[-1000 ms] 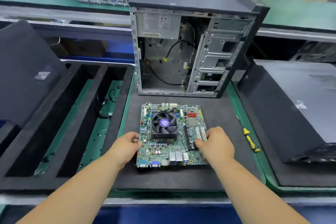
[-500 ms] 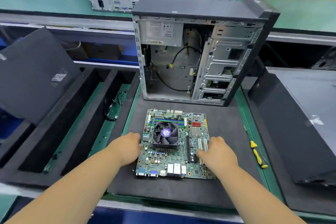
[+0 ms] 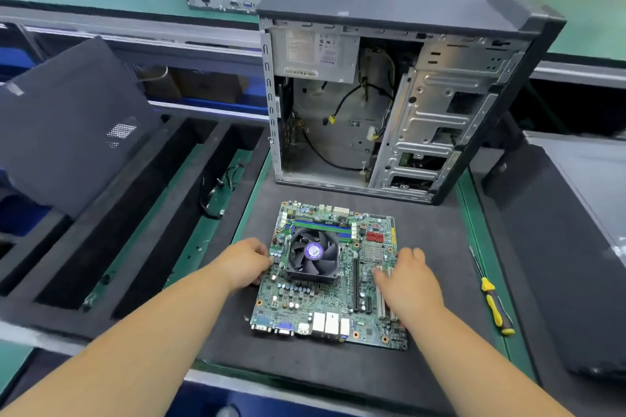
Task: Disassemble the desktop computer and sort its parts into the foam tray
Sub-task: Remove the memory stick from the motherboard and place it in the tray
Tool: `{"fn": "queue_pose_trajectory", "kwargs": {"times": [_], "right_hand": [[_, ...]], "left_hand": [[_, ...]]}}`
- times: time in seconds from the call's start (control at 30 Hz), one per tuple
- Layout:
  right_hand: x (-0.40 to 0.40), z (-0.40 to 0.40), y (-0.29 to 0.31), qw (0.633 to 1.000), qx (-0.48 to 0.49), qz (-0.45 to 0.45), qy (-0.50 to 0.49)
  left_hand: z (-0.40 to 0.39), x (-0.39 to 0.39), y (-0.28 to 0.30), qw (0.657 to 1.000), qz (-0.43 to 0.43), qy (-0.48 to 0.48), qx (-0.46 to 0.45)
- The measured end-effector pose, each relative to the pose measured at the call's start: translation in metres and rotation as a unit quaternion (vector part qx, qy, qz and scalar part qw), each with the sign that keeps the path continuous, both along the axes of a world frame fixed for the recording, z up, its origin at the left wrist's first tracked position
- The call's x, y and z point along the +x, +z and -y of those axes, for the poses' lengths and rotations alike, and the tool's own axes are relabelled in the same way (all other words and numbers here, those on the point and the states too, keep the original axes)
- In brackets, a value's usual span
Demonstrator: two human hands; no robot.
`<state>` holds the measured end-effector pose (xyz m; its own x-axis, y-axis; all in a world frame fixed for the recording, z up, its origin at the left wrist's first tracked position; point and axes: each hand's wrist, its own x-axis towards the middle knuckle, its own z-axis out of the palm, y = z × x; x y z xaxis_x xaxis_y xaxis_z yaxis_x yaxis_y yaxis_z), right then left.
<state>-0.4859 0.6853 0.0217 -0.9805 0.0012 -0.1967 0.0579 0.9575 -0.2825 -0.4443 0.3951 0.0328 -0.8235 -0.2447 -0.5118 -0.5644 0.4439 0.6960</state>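
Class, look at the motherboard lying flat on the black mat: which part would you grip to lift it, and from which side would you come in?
Grip the motherboard by its bare left and right edges, coming in from both sides, probably as the left hand already does. It lies flat, and the fan, slots and rear ports crowd the top, so the edges look safest.

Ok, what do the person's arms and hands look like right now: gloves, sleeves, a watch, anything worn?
Nothing worn is in view. The left hand and right hand are bare, with no gloves or rings showing. Both forearms are bare as far as the bottom edge of the picture: no sleeves, watch or wrist strap.
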Motion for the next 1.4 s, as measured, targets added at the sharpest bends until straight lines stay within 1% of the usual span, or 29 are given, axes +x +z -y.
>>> {"fn": "queue_pose_trajectory", "kwargs": {"times": [0.07, 0.1, 0.2, 0.23, 0.27, 0.43, 0.5, 0.53, 0.57, 0.6, 0.63, 0.67, 0.7, 0.73, 0.77, 0.97, 1.03, 1.07, 1.13, 1.2, 1.27, 1.4], "right_hand": [[-0.005, 0.001, 0.001, 1.0, 0.005, -0.001, -0.012], [-0.008, 0.0, 0.003, 1.0, 0.013, -0.003, -0.017], [-0.02, -0.008, 0.01, 0.998, 0.052, -0.007, -0.022], [-0.024, -0.01, 0.012, 0.998, 0.065, -0.008, -0.024], [-0.027, -0.012, 0.013, 0.997, 0.075, -0.007, -0.029], [-0.032, -0.017, 0.012, 0.996, 0.072, -0.004, -0.059], [-0.031, -0.016, 0.009, 0.996, 0.071, -0.005, -0.061], [-0.03, -0.016, 0.008, 0.996, 0.07, -0.006, -0.062], [-0.029, -0.016, 0.007, 0.996, 0.068, -0.007, -0.062], [-0.028, -0.016, 0.006, 0.996, 0.064, -0.01, -0.062], [-0.027, -0.017, 0.005, 0.996, 0.06, -0.012, -0.063], [-0.027, -0.017, 0.005, 0.996, 0.058, -0.015, -0.064], [-0.026, -0.016, 0.005, 0.996, 0.057, -0.017, -0.065], [-0.026, -0.016, 0.005, 0.996, 0.057, -0.018, -0.066], [-0.025, -0.015, 0.004, 0.996, 0.057, -0.019, -0.068], [-0.027, -0.011, 0.008, 0.995, 0.069, -0.015, -0.073], [-0.029, -0.011, 0.01, 0.995, 0.064, -0.01, -0.073], [-0.031, -0.011, 0.011, 0.995, 0.06, -0.008, -0.074], [-0.033, -0.011, 0.012, 0.996, 0.054, -0.005, -0.075], [-0.035, -0.012, 0.014, 0.996, 0.051, -0.003, -0.079], [-0.036, -0.012, 0.016, 0.996, 0.05, -0.003, -0.079], [-0.039, -0.013, 0.021, 0.996, 0.048, 0.0, -0.075]], "left_hand": [[0.004, -0.005, -0.001, 1.0, -0.014, -0.02, 0.007], [0.006, -0.007, -0.001, 0.999, -0.022, -0.028, 0.029], [0.004, -0.013, 0.002, 0.989, -0.053, -0.04, 0.136], [0.001, -0.017, 0.003, 0.987, -0.059, -0.05, 0.143], [-0.002, -0.021, 0.005, 0.988, -0.063, -0.064, 0.129], [-0.011, -0.031, 0.004, 0.989, -0.054, -0.136, -0.017], [-0.006, -0.031, 0.007, 0.981, -0.076, -0.153, -0.097], [-0.004, -0.03, 0.007, 0.979, -0.084, -0.147, -0.112], [-0.001, -0.03, 0.008, 0.984, -0.081, -0.128, -0.092], [-0.001, -0.029, 0.007, 0.992, -0.061, -0.102, -0.043], [-0.002, -0.028, 0.006, 0.996, -0.022, -0.079, 0.022], [-0.005, -0.025, 0.007, 0.994, 0.029, -0.064, 0.085], [-0.008, -0.021, 0.008, 0.987, 0.079, -0.059, 0.129], [-0.011, -0.018, 0.008, 0.979, 0.118, -0.062, 0.154], [-0.013, -0.014, 0.006, 0.975, 0.138, -0.068, 0.161], [-0.02, -0.007, 0.004, 0.97, 0.143, -0.108, 0.163], [-0.019, -0.002, 0.006, 0.96, 0.151, -0.103, 0.214], [-0.019, 0.001, 0.008, 0.948, 0.158, -0.092, 0.26], [-0.018, 0.008, 0.011, 0.91, 0.168, -0.059, 0.376], [-0.019, 0.013, 0.013, 0.87, 0.171, -0.021, 0.463], [-0.02, 0.017, 0.015, 0.851, 0.165, -0.002, 0.498], [-0.023, 0.02, 0.017, 0.85, 0.16, 0.021, 0.501]]}}
